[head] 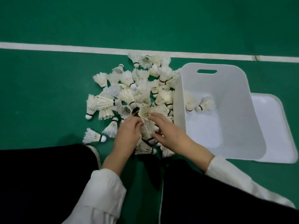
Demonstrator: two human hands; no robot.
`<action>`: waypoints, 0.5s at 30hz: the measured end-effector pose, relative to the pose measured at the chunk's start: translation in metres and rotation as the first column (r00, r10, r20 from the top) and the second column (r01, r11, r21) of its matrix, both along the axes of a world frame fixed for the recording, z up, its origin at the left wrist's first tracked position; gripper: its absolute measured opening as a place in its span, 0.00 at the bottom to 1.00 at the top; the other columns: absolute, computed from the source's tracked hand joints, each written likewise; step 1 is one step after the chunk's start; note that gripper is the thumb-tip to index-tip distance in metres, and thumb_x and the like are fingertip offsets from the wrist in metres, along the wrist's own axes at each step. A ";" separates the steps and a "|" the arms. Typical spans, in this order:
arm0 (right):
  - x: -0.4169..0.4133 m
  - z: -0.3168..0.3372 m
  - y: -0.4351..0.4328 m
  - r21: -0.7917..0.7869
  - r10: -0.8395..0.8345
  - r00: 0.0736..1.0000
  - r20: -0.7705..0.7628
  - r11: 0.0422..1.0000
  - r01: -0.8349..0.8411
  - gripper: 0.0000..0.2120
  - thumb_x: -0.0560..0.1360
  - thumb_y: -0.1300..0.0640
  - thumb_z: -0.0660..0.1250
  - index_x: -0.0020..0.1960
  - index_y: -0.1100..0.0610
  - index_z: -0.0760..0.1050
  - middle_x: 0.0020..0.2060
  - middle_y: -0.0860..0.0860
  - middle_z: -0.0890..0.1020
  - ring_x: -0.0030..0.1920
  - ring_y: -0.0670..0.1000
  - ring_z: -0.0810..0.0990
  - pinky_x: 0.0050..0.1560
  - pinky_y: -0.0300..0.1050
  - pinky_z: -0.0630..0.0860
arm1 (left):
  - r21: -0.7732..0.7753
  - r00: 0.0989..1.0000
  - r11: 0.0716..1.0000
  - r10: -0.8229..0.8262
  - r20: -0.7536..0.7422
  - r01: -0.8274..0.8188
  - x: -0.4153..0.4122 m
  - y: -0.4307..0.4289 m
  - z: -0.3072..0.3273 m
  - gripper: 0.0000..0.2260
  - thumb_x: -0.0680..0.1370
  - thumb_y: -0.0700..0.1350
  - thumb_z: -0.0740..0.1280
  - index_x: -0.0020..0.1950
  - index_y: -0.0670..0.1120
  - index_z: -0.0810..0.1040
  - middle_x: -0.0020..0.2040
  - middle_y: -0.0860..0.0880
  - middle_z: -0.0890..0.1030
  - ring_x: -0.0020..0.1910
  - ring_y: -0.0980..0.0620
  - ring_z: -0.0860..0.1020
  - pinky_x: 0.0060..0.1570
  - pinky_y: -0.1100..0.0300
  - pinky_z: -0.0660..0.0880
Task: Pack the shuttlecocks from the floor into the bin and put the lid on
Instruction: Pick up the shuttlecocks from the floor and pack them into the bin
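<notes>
Left grip (pixel 127 132) curled round a bunch of shuttlecocks (pixel 127 96) at the near edge of the pile. Right grip (pixel 167 132) clasping the same bunch, fingers over, thumb under; likely gathering many for one scoop. Pile on floor (pixel 48 97), short of the white line, touching bin (pixel 226 139). Bin kept close for short carries; two shuttlecocks inside. Lid (pixel 275 126) flat just right of bin, partly hidden behind it, not yet needed.

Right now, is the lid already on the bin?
No, the lid lies on the floor at the open bin's right.
</notes>
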State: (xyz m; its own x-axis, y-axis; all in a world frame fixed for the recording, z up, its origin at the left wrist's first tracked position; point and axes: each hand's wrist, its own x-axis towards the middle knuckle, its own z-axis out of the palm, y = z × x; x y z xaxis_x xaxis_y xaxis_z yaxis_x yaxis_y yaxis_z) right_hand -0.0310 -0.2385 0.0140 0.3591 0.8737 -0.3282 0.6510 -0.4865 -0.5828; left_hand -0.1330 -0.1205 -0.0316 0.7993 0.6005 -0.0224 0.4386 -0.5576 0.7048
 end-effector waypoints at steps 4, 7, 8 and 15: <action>0.001 -0.009 0.000 -0.044 -0.092 0.992 -0.092 0.995 0.088 0.27 0.74 0.51 0.67 0.70 0.51 0.63 0.66 0.48 0.69 0.53 0.52 0.78 0.55 0.51 0.74 | -0.109 0.994 0.989 -0.104 -0.042 0.099 0.002 -0.008 0.010 0.05 0.78 0.39 0.62 0.46 0.40 0.77 0.43 0.45 0.76 0.41 0.51 0.72 0.41 0.61 0.66; 0.013 -0.012 0.007 -0.023 -0.146 0.989 -0.022 0.989 0.146 0.10 0.75 0.56 0.65 0.56 0.58 0.76 0.48 0.52 0.76 0.48 0.52 0.76 0.48 0.45 0.72 | -0.118 0.982 0.976 -0.187 -0.002 0.185 0.010 -0.009 0.014 0.06 0.78 0.41 0.63 0.48 0.41 0.79 0.45 0.46 0.77 0.45 0.51 0.74 0.47 0.61 0.69; 0.016 -0.013 0.008 -0.046 -0.176 0.984 -0.001 0.983 0.176 0.07 0.76 0.57 0.65 0.51 0.59 0.77 0.45 0.53 0.78 0.47 0.54 0.76 0.47 0.46 0.71 | -0.092 0.978 0.974 -0.210 0.003 0.209 0.013 -0.007 0.013 0.07 0.78 0.43 0.63 0.49 0.42 0.79 0.47 0.48 0.78 0.48 0.52 0.74 0.50 0.59 0.70; 0.019 -0.021 0.004 -0.053 -0.231 0.967 0.105 0.970 0.237 0.07 0.78 0.58 0.59 0.48 0.61 0.74 0.47 0.56 0.79 0.49 0.56 0.76 0.45 0.45 0.66 | -0.045 0.997 0.999 -0.004 -0.076 0.000 0.045 0.014 -0.005 0.11 0.79 0.44 0.61 0.61 0.45 0.75 0.56 0.48 0.77 0.58 0.50 0.73 0.58 0.58 0.68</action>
State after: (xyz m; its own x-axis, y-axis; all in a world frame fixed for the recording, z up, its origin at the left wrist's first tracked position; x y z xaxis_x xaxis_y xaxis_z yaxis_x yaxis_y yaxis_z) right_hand -0.0116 -0.2348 -0.0067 0.5842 0.7394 -0.3347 0.5666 -0.6668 -0.4841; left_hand -0.0881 -0.1063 -0.0369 0.7956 0.5958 -0.1098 0.4905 -0.5272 0.6938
